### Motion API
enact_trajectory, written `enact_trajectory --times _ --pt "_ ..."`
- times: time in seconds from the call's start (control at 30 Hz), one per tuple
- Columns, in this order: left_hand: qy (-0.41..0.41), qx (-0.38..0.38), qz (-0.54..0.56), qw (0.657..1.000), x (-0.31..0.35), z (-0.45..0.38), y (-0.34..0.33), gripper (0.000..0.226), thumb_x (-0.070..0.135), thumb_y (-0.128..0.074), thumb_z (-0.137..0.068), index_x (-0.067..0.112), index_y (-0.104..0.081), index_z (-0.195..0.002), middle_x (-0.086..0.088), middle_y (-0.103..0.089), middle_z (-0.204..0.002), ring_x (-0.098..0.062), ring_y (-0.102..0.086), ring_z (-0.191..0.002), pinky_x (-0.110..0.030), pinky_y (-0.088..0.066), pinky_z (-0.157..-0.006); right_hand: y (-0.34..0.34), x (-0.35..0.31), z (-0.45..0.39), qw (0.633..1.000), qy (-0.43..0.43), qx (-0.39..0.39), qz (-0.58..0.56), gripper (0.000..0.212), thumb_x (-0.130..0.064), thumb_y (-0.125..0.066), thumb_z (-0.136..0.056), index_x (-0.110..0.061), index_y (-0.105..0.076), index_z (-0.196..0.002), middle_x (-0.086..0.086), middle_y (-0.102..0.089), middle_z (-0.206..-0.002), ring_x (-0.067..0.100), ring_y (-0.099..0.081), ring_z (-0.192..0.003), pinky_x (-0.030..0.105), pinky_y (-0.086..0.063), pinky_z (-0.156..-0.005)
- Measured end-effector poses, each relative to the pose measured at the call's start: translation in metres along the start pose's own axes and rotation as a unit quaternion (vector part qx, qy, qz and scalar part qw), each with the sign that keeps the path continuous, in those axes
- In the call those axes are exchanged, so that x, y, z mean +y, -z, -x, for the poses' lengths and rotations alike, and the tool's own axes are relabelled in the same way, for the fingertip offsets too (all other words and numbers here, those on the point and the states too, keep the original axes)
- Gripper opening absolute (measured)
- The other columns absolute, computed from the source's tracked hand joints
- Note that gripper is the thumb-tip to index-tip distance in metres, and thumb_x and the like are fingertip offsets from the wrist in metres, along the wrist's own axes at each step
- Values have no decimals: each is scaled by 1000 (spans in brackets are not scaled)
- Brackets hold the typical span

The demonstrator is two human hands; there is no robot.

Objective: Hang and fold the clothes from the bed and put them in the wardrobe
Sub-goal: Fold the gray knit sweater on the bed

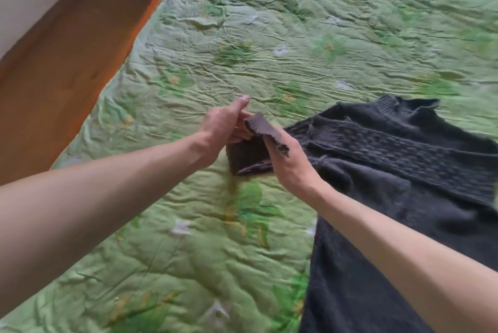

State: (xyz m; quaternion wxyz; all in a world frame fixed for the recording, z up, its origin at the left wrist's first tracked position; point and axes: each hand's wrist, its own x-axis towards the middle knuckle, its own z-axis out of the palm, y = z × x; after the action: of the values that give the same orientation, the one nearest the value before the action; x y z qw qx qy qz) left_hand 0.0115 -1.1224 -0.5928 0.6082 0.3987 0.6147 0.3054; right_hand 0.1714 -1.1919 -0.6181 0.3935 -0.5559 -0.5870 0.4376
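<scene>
Both hands, left (221,125) and right (285,160), pinching dark sweater's (390,171) cuff (256,144) mid-bedspread (242,36); loose knit could slip, skewing the fold.

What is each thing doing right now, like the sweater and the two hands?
Dark sweater: spread on the bed, one sleeve lifted by its cuff.
Sleeve cuff: held up between both hands.
Left hand: gripping the cuff.
Right hand: gripping the cuff.
Green bedspread: wrinkled.
</scene>
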Motion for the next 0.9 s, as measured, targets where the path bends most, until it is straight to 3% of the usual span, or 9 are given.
enact_trajectory --times 0.07,0.13,0.2,0.3,0.43,0.5,0.67,0.8,0.9 --pt "-60 57 -36 996 -2 -1 -21 42 46 -53 -106 15 -76 -89 1 -69 -66 -12 -65 -62 -22 -53 -62 35 -4 -4 998 -16 26 -49 19 -18 -53 -107 -23 -71 -106 -17 -75 -99 0 -66 -96 25 -52 -94" --pt "-127 73 -144 979 -8 -4 -41 36 38 -46 -110 14 -72 -110 -3 -68 -91 -18 -65 -90 -37 -55 -87 75 -5 -8 987 -59 75 -127 24 -26 -58 -105 -30 -73 -87 -21 -74 -83 -1 -68 -85 33 -60 -89" --pt "-168 44 -265 949 -14 -5 -61 37 34 -40 -113 14 -63 -134 -11 -65 -126 -26 -58 -122 -44 -44 -110 120 -2 -9 968 -79 130 -199 22 -23 -62 -104 -33 -76 -89 -17 -79 -89 5 -74 -92 41 -62 -90" --pt "-182 19 -355 917 -23 -5 -92 47 37 -34 -113 14 -49 -152 -14 -51 -152 -27 -43 -142 -41 -30 -122 188 12 -5 931 -93 265 -232 4 -26 -70 -98 -26 -72 -95 -6 -80 -99 16 -75 -103 45 -57 -101" --pt "-172 28 -409 896 -34 -6 -140 54 38 -32 -113 9 -41 -157 -15 -42 -161 -29 -36 -150 -43 -24 -127 269 54 20 870 -110 457 -147 19 -39 -73 -87 -22 -65 -89 -18 -74 -87 -5 -71 -81 13 -53 -76" --pt "-165 24 -425 890 -39 -10 -161 52 32 -35 -113 4 -40 -156 -18 -41 -161 -30 -35 -151 -38 -21 -127 301 85 36 844 -154 506 -86 24 -40 -72 -88 -18 -64 -94 -12 -71 -93 2 -69 -83 12 -49 -71" --pt "-134 10 -467 874 -52 -27 -193 53 26 -35 -113 4 -29 -161 -17 -33 -166 -30 -28 -155 -41 -19 -129 346 165 73 860 -239 450 14 13 -27 -76 -89 -22 -65 -86 -17 -65 -81 8 -61 -74 26 -45 -73" --pt "-133 30 -470 872 -48 -49 -200 53 19 -36 -111 4 -27 -161 -19 -34 -164 -34 -33 -150 -46 -24 -126 362 204 84 876 -294 381 26 11 -26 -75 -94 -18 -69 -89 5 -73 -94 21 -65 -86 53 -56 -88" --pt "-117 46 -470 874 -43 -66 -201 53 22 -39 -111 3 -29 -158 -24 -41 -157 -39 -40 -143 -52 -31 -122 369 214 86 864 -288 394 123 18 -31 -72 -96 -14 -70 -94 13 -76 -98 31 -69 -89 45 -52 -81"
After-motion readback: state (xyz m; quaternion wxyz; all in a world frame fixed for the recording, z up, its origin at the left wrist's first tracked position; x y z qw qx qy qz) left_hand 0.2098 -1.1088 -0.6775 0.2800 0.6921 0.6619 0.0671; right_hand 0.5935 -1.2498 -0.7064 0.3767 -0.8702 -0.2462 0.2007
